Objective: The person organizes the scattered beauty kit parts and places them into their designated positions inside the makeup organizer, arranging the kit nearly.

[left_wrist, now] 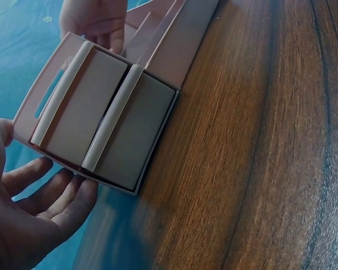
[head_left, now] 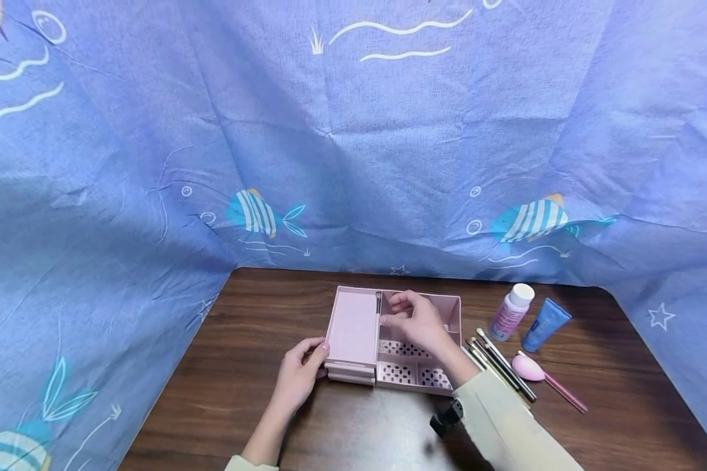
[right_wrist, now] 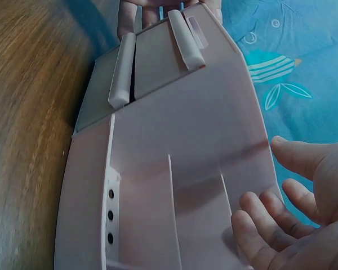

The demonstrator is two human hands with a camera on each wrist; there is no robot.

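Note:
A pink organizer (head_left: 353, 327) with two drawers at its left front and compartments on its right stands on the table. My left hand (head_left: 302, 366) grips its left edge; in the left wrist view, the thumb lies at the upper edge and the fingertips meet the side wall beside the drawers (left_wrist: 127, 129). A makeup brush (head_left: 378, 302) stands bristles up in the organizer, near the divide between its two halves. Just right of the brush, my right hand (head_left: 418, 320) hovers over the compartments. In the right wrist view, its fingers (right_wrist: 259, 219) are loosely bent with nothing between them.
Right of the organizer stand a white-capped pink bottle (head_left: 511, 311) and a blue tube (head_left: 546, 324). Several brushes (head_left: 503, 366) lie before them, beside a pink sponge (head_left: 528, 367) on a stick. A blue fish-print cloth (head_left: 353, 163) hangs behind the wooden table (head_left: 247, 327).

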